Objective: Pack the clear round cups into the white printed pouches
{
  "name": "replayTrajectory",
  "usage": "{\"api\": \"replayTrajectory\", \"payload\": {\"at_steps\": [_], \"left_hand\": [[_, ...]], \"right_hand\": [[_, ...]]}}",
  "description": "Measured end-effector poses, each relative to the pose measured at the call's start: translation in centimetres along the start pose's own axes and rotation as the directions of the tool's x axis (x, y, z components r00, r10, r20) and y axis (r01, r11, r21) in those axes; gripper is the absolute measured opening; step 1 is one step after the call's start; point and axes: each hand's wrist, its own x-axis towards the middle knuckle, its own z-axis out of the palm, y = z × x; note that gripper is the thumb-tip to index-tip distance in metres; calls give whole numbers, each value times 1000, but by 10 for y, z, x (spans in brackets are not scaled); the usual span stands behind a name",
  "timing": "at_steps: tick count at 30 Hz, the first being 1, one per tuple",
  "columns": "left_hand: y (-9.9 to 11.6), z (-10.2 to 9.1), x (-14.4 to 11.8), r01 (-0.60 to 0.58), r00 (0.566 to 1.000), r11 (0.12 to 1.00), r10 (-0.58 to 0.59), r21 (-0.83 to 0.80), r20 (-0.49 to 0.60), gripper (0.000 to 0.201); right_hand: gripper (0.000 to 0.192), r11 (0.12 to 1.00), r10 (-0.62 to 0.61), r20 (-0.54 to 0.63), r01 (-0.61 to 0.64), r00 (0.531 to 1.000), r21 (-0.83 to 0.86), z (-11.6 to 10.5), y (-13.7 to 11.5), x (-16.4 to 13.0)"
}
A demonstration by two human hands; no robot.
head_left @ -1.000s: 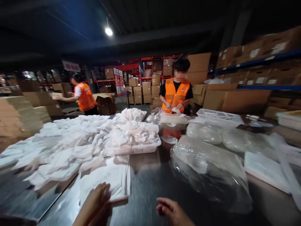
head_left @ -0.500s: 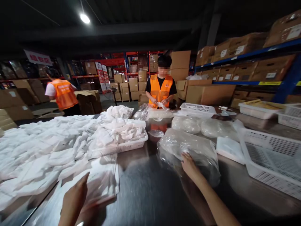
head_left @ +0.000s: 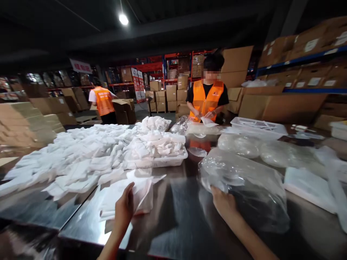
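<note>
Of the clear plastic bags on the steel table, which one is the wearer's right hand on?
The big crumpled clear bag nearest the camera: the right hand touches its near-left edge. The two rounder bags lie farther back, untouched, toward the white basket.

we see a dim warehouse lit mainly by one round ceiling lamp (head_left: 123,19), which flares white. the steel table (head_left: 176,213) throws back soft glare. edges bend and smear, the right-hand shelves (head_left: 306,72) blur, and the ceiling stays almost black.

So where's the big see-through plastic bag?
In the head view the clear plastic bag lies right of centre on the metal table, under the right hand, with a white basket to its left.
</note>
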Motion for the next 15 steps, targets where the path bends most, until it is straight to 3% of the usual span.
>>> {"api": "replayTrajectory", "payload": {"at_steps": [2,4,7,9,12,15], "left_hand": [[0,-4,1,15,999,1000,-15,-8,-43,32],[-1,-6,2,5,999,1000,-6,-23,-49,32],[-3,-8,3,-7,998,999,5,-44,-61,32],[-4,-10,4,-16,998,999,13,-38,-69,31],[-5,-13,2,-90,995,995,91,-53,26,30],[-4,-15,-5,-190,950,980,197,-55,240,30]], "right_hand": [[32,996,31,13,-30,999,-86,-1,-51,-9],[33,998,-36,-29,35,999,-50,-6,-106,-12],[47,894,-347,-107,363,932,263,-14,-181,-3],[55,796,-413,-128,426,902,431,-15,-213,12],[48,711,-429,-179,454,885,537,-8,-228,37],[25,644,-500,-201,517,842,564,2,-209,53]]}}
